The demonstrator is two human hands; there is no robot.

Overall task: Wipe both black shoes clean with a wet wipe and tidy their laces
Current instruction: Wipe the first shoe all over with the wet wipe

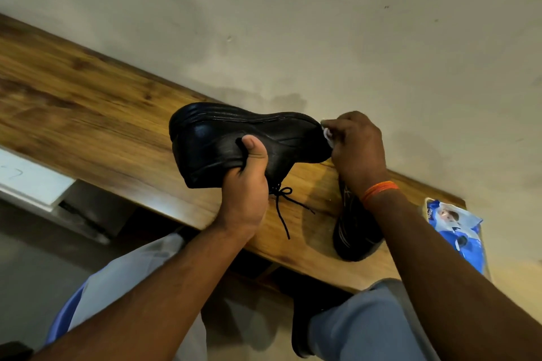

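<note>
My left hand (245,182) grips a black leather shoe (223,138) above the wooden table, turned on its side with the sole facing away from me. Its laces (283,205) hang down in a loose bow. My right hand (356,146) presses a white wet wipe (328,135) against the right end of the shoe. The second black shoe (352,231) lies on the table under my right forearm, partly hidden by it.
A blue wet wipe packet (457,231) rests at the table's right end. The wooden table (88,102) runs along a pale wall (322,23). A white object (26,176) sits below the table at left. My knees are beneath the front edge.
</note>
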